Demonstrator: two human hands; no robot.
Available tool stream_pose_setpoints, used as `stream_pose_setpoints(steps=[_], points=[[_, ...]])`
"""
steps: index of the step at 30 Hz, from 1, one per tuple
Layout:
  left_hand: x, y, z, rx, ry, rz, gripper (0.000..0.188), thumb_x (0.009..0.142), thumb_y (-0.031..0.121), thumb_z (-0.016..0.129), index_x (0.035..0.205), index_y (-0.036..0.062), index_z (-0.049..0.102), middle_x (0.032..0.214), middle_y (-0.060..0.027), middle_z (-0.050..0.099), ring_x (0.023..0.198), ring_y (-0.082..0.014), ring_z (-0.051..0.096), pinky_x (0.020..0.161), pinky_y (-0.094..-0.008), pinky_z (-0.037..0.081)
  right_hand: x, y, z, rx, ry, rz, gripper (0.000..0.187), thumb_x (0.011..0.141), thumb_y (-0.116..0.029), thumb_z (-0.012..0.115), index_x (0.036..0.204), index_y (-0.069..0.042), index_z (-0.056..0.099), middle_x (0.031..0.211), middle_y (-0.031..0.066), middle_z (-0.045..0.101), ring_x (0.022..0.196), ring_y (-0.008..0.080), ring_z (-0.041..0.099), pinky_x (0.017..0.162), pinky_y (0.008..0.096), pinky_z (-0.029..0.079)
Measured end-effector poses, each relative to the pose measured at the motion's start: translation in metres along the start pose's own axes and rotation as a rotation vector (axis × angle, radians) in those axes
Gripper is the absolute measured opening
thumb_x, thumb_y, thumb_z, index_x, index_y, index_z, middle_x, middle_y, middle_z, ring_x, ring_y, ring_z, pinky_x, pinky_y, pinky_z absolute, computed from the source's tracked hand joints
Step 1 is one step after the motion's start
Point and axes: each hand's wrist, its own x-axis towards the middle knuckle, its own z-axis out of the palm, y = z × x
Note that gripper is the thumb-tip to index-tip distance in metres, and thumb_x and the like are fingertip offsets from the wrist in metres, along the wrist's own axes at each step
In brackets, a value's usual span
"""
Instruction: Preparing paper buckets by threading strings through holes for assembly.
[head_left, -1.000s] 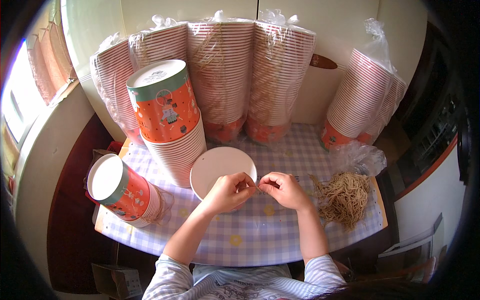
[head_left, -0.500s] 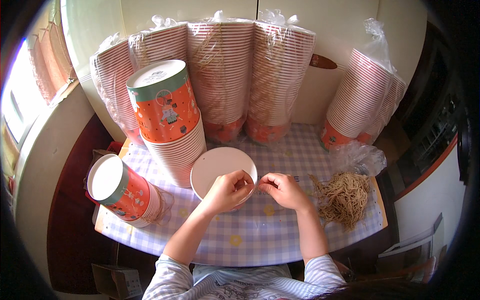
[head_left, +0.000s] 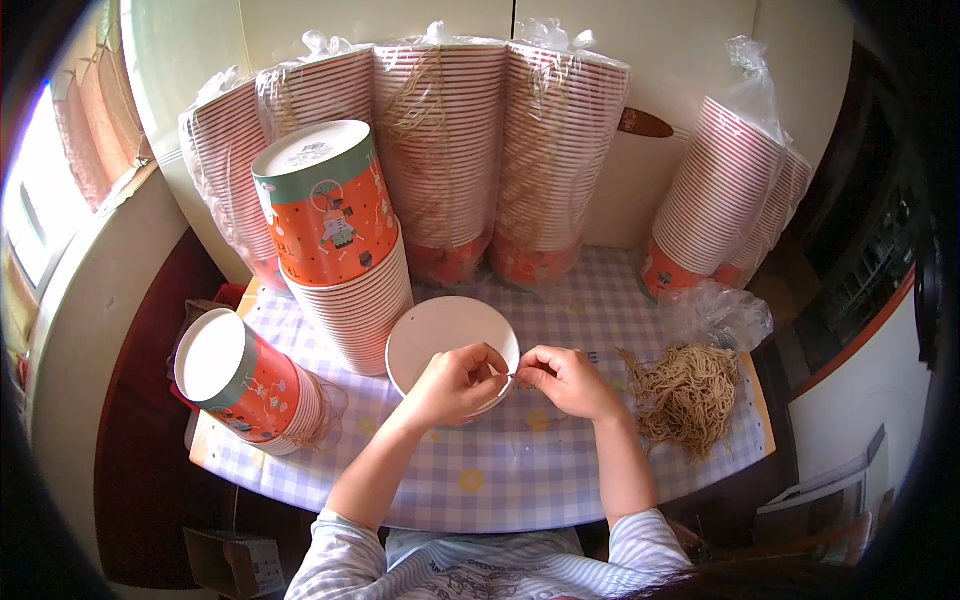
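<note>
A white-lined paper bucket (head_left: pixel 435 325) stands mouth up on the table in front of me. My left hand (head_left: pixel 462 383) reaches over its near right rim, thumb and fingers pinched. Just right of the rim, my right hand (head_left: pixel 563 382) is pinched too, its fingertips almost meeting the left ones. A short, thin, dark strand, apparently string, shows between the fingertips; most of it is hidden. To the right lies a tangled pile of tan string (head_left: pixel 690 400). At the left is a short stack of orange and green buckets (head_left: pixel 250 380), upside down, with strings hanging from its lower rims.
A taller upside-down bucket stack (head_left: pixel 335 240) rises behind the left hand. Several plastic-wrapped bucket stacks (head_left: pixel 440 150) line the back, with more (head_left: pixel 715 190) at the far right. A crumpled clear bag (head_left: pixel 720 315) lies behind the string. A checked cloth (head_left: pixel 560 490) covers the table.
The bucket in front of me has shifted slightly right. My hands keep nearly the same place, with a dark bit of strand now showing between the fingertips.
</note>
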Motion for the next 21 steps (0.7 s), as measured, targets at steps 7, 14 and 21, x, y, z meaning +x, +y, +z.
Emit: stream_pose_setpoints(steps=[7, 14, 21], points=[[-0.0002, -0.0022, 0.004, 0.092, 0.028, 0.039, 0.013, 0.074, 0.011, 0.062, 0.08, 0.0004, 0.06, 0.052, -0.0016, 0.053, 0.045, -0.0067, 0.049, 0.042, -0.0234, 0.038, -0.0008, -0.002, 0.0008, 0.018, 0.023, -0.029, 0.013, 0.087, -0.01, 0.055, 0.088, 0.002, 0.058, 0.073, 0.0036, 0.062, 0.068, 0.0074, 0.054, 0.062, 0.0231, 0.044], [-0.0009, 0.0042, 0.0045, 0.216, 0.042, 0.01, 0.013, 0.074, 0.013, 0.063, 0.081, 0.0015, 0.063, 0.05, -0.0026, 0.052, 0.042, -0.0082, 0.049, 0.042, -0.0239, 0.038, -0.0001, 0.0009, 0.0018, -0.039, 0.037, -0.054, 0.012, 0.086, -0.011, 0.055, 0.087, 0.001, 0.058, 0.072, 0.0041, 0.062, 0.067, 0.0075, 0.054, 0.061, 0.0235, 0.045], [-0.0005, 0.0021, 0.0069, 0.165, 0.086, 0.045, 0.012, 0.077, 0.013, 0.061, 0.082, 0.0016, 0.063, 0.05, -0.0033, 0.052, 0.043, -0.0083, 0.049, 0.042, -0.0243, 0.038, -0.0007, -0.0007, 0.0022, -0.076, 0.039, -0.05, 0.012, 0.085, -0.011, 0.056, 0.088, 0.001, 0.059, 0.073, 0.0064, 0.063, 0.066, 0.0091, 0.056, 0.06, 0.0248, 0.045]])
